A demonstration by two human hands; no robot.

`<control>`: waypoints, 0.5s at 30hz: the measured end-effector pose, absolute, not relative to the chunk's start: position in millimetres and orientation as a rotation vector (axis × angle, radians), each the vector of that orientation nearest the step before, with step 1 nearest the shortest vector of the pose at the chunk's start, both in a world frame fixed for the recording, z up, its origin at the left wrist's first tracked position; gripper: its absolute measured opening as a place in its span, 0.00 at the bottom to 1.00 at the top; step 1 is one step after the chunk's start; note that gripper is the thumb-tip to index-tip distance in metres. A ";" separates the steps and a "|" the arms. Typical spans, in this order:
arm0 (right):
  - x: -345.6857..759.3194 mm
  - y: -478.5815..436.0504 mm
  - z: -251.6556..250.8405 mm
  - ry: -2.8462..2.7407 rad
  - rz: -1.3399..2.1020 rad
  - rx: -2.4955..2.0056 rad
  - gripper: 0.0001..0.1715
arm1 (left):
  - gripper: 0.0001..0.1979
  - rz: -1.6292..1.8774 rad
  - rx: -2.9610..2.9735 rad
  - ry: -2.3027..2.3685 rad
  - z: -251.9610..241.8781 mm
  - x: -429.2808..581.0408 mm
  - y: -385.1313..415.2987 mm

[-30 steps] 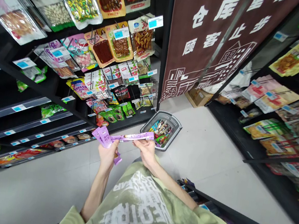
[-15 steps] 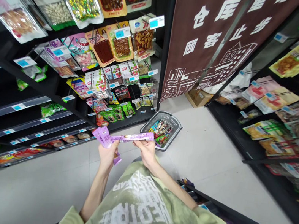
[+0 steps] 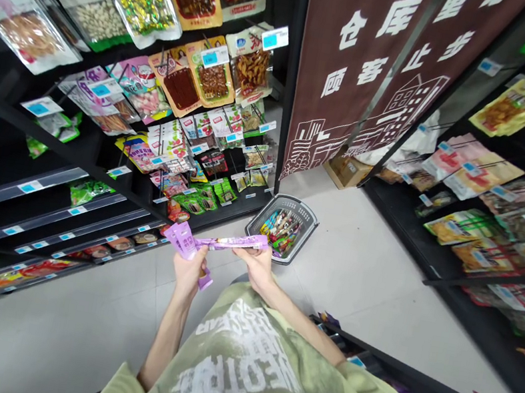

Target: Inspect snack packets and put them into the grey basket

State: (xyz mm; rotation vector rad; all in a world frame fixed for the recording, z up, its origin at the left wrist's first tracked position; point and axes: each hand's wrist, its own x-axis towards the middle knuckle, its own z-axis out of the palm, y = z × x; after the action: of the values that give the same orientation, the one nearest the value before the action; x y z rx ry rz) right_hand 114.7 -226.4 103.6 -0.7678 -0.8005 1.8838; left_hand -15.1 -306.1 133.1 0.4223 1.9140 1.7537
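Observation:
Purple snack packets (image 3: pixel 182 240) are gripped in my left hand (image 3: pixel 189 270), its fingers wrapped round them and one end poking out below. My right hand (image 3: pixel 256 266) pinches the right end of a long, narrow purple packet (image 3: pixel 237 241), held nearly level in front of me. The left end of that long packet meets the packets at my left hand; whether it is joined to them I cannot make out. Past my right hand, a grey basket (image 3: pixel 311 222) stands on the floor, holding many small colourful packets (image 3: pixel 282 226).
Shelves with hanging snack bags (image 3: pixel 182 77) rise on the left, and more hanging bags (image 3: pixel 487 175) line the right. A brown curtain (image 3: pixel 345 102) with white lettering hangs ahead, a cardboard box (image 3: pixel 347 171) at its foot. A low black shelf (image 3: pixel 396 362) stands close on my right.
Both hands keep their hold on the purple packets and barely move. The view has shifted very slightly.

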 end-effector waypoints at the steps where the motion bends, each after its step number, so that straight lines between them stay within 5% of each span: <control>1: 114.7 -226.8 103.4 -0.807 1.883 -0.766 0.15 | 0.18 1.756 0.422 1.910 132.3 -15.6 -306.5; 9: 112.2 -230.7 104.0 -0.855 1.987 -0.603 0.24 | 0.19 1.798 0.395 1.790 124.8 -20.9 -309.4; 15: 112.1 -231.6 103.5 -0.848 2.005 -0.563 0.18 | 0.19 1.776 0.394 1.791 126.0 -20.3 -310.6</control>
State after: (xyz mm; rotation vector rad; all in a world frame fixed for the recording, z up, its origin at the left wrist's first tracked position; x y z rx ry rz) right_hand 112.1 -231.6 103.5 -0.5630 -0.8475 2.0048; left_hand -20.3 -310.6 126.0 0.3940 1.7910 1.7762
